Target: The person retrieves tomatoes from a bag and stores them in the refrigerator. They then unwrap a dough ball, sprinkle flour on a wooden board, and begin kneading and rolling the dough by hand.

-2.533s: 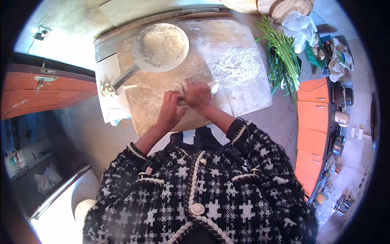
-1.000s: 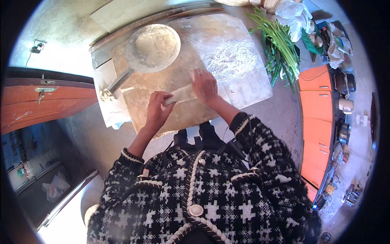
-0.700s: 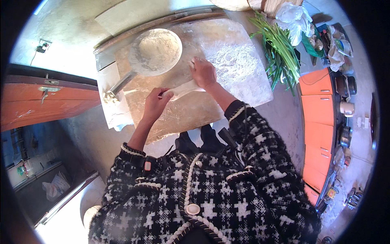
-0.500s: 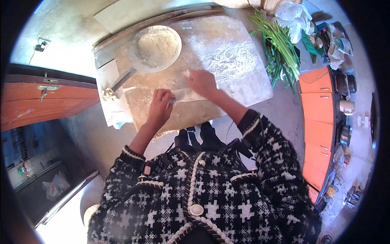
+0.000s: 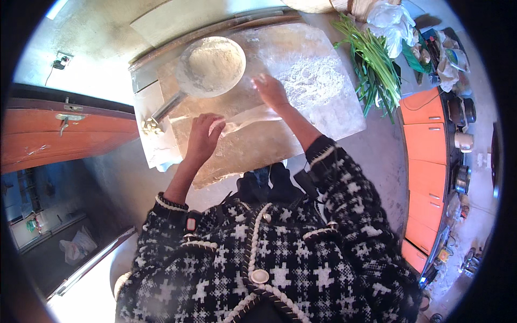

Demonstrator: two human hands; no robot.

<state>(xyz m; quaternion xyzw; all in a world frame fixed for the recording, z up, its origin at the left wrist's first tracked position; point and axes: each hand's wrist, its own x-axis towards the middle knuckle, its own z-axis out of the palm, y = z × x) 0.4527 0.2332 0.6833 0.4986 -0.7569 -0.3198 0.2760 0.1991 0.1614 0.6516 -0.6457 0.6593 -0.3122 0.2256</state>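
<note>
A long pale roll of dough [image 5: 252, 117] lies on the floured wooden board [image 5: 242, 148]. My left hand [image 5: 203, 134] is at the roll's left end, its thumb and fingers apart and curving toward the dough. Above the roll is my right hand [image 5: 272, 93], off the dough, with its slightly blurred fingers pointing up and left and their tips apart. I make out nothing in it. A long-handled metal pan [image 5: 184, 75] holding pale flour [image 5: 215, 62] rests at the board's far left. Loose white flour [image 5: 312, 81] covers the far right.
Green leafy stalks [image 5: 374, 64] lie beyond the board's right edge, beside a white plastic bag [image 5: 389, 24]. Small pale pieces [image 5: 151, 127] sit near the pan's handle. Orange cabinets [image 5: 425, 172] stand at right, and an orange door [image 5: 70, 132] is at left.
My right hand has lifted up and away from the dough roll, uncovering more of it. My left hand's thumb and fingers have spread. The view has shifted slightly.
</note>
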